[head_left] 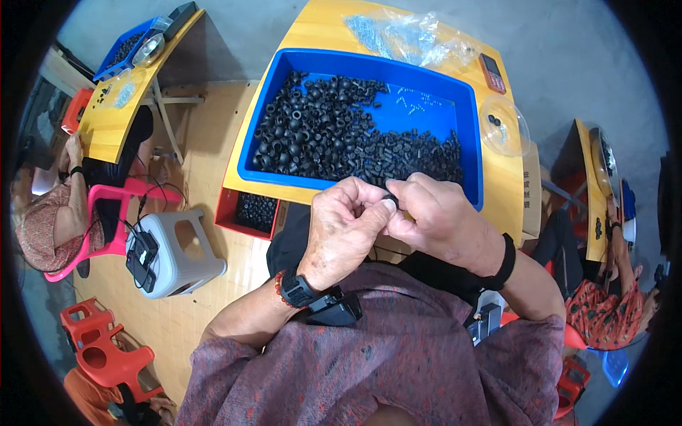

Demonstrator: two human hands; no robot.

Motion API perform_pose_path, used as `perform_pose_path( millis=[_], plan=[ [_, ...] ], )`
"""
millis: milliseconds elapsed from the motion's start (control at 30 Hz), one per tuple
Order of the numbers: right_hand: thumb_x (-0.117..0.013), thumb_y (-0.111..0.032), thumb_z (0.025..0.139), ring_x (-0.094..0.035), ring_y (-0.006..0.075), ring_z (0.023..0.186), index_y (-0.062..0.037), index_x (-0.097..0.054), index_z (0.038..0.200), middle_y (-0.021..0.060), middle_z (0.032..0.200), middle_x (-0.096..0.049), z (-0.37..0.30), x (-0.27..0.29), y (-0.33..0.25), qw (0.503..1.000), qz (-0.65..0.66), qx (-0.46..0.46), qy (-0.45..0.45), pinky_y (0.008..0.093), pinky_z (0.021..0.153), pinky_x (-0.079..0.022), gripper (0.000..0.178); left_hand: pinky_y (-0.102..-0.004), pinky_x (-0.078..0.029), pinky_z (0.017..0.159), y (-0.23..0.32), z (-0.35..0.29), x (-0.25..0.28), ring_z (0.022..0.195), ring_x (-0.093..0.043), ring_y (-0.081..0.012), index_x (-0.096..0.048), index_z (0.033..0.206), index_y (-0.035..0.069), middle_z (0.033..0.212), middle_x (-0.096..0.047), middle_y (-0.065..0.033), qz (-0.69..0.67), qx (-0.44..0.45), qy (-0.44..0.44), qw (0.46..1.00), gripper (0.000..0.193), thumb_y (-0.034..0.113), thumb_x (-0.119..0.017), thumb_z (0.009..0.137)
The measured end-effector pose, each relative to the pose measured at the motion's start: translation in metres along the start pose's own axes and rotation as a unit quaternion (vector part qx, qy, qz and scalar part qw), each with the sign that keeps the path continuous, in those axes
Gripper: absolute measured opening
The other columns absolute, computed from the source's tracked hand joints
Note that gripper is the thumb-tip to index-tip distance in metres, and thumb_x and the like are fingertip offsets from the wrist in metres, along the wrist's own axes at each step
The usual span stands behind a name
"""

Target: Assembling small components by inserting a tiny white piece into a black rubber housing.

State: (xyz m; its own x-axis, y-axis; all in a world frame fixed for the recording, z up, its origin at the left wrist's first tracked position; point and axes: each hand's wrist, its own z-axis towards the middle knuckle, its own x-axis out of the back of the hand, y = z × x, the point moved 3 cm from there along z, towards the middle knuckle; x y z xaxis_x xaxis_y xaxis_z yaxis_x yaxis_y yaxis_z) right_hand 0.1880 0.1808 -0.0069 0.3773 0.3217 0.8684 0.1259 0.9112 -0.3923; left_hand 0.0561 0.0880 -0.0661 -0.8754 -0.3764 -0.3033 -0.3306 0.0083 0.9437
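My left hand (341, 224) and my right hand (447, 220) meet just past the near edge of a blue tray (369, 58). Between their fingertips is a small black part (390, 199), pinched from both sides and mostly covered, so its exact shape does not show. The fingers of both hands are closed. Inside the tray, black rounded parts with holes (298, 131) are heaped at the left, and small black cylindrical pieces (419, 153) lie toward the right. A few tiny pale bits are scattered on the tray's blue bottom.
The tray stands on a yellow table (312, 28). Beyond it are a clear plastic bag (426, 39), a phone (492, 73) and a clear round dish (515, 128). A red bin (226, 213) sits below; a grey stool (170, 255) stands left. Other people work at both sides.
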Motion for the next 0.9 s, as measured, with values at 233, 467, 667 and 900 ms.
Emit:
perform_pose_path(
  millis=[233, 467, 667, 900],
  plan=[
    [-0.075, -0.014, 0.079, -0.067, 0.0273, 0.076, 0.0023, -0.067, 0.090, 0.0140, 0.091, -0.064, -0.018, 0.001, -0.009, 0.995, -0.075, 0.051, 0.045, 0.0368, 0.057, -0.058, 0.021, -0.0275, -0.060, 0.075, 0.002, -0.006, -0.007, 0.079, -0.070, -0.0124, -0.065, 0.098, -0.004, 0.090, -0.074, -0.0104, 0.027, 0.011, -0.064, 0.997, 0.006, 0.002, -0.066, 0.100],
    [-0.077, -0.011, 0.079, -0.067, 0.0307, 0.072, 0.0001, -0.067, 0.094, 0.0144, 0.087, -0.064, -0.029, 0.000, -0.013, 0.996, 0.001, -0.033, 0.083, 0.0394, 0.057, -0.057, 0.021, -0.0270, -0.060, 0.074, -0.002, -0.012, -0.013, 0.079, -0.071, -0.0128, -0.065, 0.098, -0.003, 0.090, -0.074, -0.0099, -0.014, 0.019, -0.078, 0.997, 0.007, 0.004, -0.068, 0.100],
    [-0.079, -0.008, 0.082, -0.069, 0.0344, 0.072, 0.0015, -0.068, 0.103, 0.0151, 0.085, -0.065, -0.032, 0.007, -0.004, 0.991, 0.086, -0.073, 0.070, 0.0413, 0.062, -0.057, 0.026, -0.0250, -0.060, 0.069, -0.007, -0.008, -0.016, 0.076, -0.071, -0.0101, -0.064, 0.095, -0.001, 0.089, -0.073, -0.0079, -0.077, 0.014, -0.081, 0.994, 0.003, -0.002, -0.065, 0.098],
    [-0.077, -0.004, 0.083, -0.073, 0.0338, 0.076, 0.0031, -0.068, 0.105, 0.0176, 0.088, -0.070, -0.025, 0.000, 0.002, 0.984, 0.145, -0.080, 0.069, 0.0400, 0.064, -0.058, 0.025, -0.0255, -0.060, 0.069, -0.011, -0.005, -0.012, 0.076, -0.072, -0.0117, -0.064, 0.096, -0.002, 0.089, -0.073, -0.0098, -0.108, 0.012, -0.059, 0.992, 0.004, -0.006, -0.063, 0.095]
  ],
)
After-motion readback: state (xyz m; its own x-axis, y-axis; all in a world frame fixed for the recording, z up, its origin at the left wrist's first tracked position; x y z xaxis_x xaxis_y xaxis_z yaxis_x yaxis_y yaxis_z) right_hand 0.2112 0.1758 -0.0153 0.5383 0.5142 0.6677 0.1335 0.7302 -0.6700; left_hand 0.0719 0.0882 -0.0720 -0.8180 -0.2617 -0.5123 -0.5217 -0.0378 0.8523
